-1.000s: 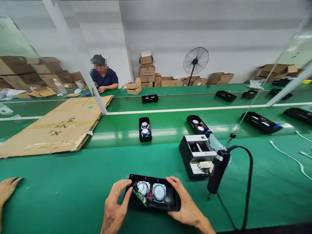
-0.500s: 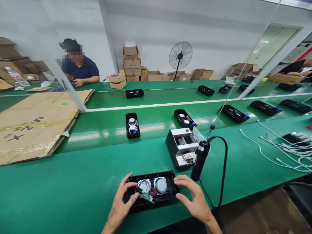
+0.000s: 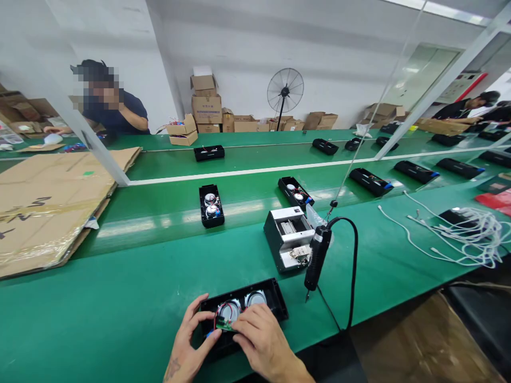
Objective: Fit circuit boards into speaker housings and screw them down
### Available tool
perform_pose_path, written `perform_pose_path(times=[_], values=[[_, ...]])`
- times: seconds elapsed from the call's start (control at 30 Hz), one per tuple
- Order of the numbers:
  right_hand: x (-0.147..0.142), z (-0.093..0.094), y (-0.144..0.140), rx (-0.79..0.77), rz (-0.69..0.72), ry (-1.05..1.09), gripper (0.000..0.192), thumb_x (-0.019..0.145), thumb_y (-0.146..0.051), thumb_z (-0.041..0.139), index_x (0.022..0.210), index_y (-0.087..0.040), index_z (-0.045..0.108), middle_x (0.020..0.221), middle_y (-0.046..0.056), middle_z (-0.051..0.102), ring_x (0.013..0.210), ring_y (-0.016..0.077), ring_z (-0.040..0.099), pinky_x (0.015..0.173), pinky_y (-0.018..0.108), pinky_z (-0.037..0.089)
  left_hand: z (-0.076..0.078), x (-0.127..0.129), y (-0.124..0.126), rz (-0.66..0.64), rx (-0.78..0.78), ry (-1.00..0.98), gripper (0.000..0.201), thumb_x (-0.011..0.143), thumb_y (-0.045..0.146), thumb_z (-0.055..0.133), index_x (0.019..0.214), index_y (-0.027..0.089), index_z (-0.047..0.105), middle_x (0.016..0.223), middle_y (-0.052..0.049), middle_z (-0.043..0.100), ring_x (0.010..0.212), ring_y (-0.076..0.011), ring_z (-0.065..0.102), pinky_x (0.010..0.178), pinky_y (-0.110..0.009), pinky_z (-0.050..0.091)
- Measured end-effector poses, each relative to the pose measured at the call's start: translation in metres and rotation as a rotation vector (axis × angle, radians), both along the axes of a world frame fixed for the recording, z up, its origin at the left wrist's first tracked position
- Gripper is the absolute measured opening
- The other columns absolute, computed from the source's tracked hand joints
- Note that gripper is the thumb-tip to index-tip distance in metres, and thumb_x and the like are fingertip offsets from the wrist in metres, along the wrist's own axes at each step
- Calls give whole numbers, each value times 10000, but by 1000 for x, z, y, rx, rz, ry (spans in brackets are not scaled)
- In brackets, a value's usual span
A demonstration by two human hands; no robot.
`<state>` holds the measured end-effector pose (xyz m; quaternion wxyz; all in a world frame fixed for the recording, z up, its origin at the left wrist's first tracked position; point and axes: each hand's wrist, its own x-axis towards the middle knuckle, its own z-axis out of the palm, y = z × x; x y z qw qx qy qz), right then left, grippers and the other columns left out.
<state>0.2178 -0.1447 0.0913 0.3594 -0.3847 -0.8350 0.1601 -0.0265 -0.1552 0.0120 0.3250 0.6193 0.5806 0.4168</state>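
A black speaker housing (image 3: 279, 299) lies open side up on the green bench, slightly tilted in view. Two round silver-and-white speakers (image 3: 255, 299) sit inside it. Over the left speaker is a small green circuit board (image 3: 224, 324) with red wires. My left hand (image 3: 194, 335) has its thumb and forefinger closed on the board's left end, its other fingers at the housing's left end. Bent over the housing, my right hand (image 3: 263, 338) pinches the board's right end and partly covers the right speaker.
A black electric screwdriver (image 3: 318, 258) hangs on a cord, right of the housing. Behind it stands a silver-and-black dispenser machine (image 3: 289, 239). White cables (image 3: 471, 239) lie at right, flattened cardboard (image 3: 51, 207) at left. Several black housings (image 3: 211, 206) line the belt. A co-worker (image 3: 115, 109) sits across.
My right hand has moved left from the housing's right end to the circuit board. The view has shifted slightly right. The co-worker across has raised a hand to the head.
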Motion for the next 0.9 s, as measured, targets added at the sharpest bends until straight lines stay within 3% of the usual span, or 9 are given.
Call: perform_pose_path(times=[0.13, 0.3, 0.43, 0.57, 0.73, 0.9], values=[[20, 6, 10, -19, -39, 13, 293, 1002, -61, 525, 1152, -234, 708, 989, 64, 761, 858, 235, 657, 747, 376, 527, 1, 3, 0, 36, -46, -48, 425, 887, 635, 713, 1107, 272, 734, 1540, -144, 580, 1443, -368, 558, 1214, -599, 438], [43, 11, 23, -371, -134, 317, 235, 996, -109, 575, 1035, -254, 756, 1016, 48, 757, 961, 212, 711, 859, 338, 579, 18, 11, 1, 86, -111, -74, 417, 872, 638, 721, 1059, 266, 694, 1509, -143, 598, 1402, -355, 586, 1158, -564, 502], [42, 13, 23, -454, -122, 388, 175, 989, -159, 609, 979, -246, 760, 1007, 50, 761, 973, 207, 718, 874, 329, 582, 27, 14, 2, 104, -124, -51, 444, 840, 670, 729, 991, 254, 687, 1464, -150, 629, 1350, -360, 623, 1124, -541, 533], [34, 16, 18, -376, -50, 412, 139, 1005, -183, 621, 950, -235, 737, 1000, 58, 779, 990, 213, 723, 890, 339, 594, 27, 13, 0, 86, -113, -40, 430, 864, 650, 721, 1021, 251, 682, 1503, -158, 606, 1392, -355, 601, 1132, -516, 535], [27, 18, 8, -115, 64, 305, 228, 1033, -113, 550, 1123, -246, 712, 987, 40, 820, 895, 190, 754, 815, 332, 597, 37, 11, -9, -20, 43, 85, 354, 955, 528, 692, 1201, 275, 655, 1612, -155, 510, 1497, -362, 504, 1207, -615, 447], [15, 10, -9, 151, 198, 131, 275, 1048, -137, 445, 1165, -226, 678, 925, 33, 830, 809, 176, 758, 665, 337, 501, 51, 6, -12, -273, 201, 299, 566, 746, 456, 919, 1238, 297, 688, 1673, -150, 435, 1580, -443, 345, 1177, -673, 458]])
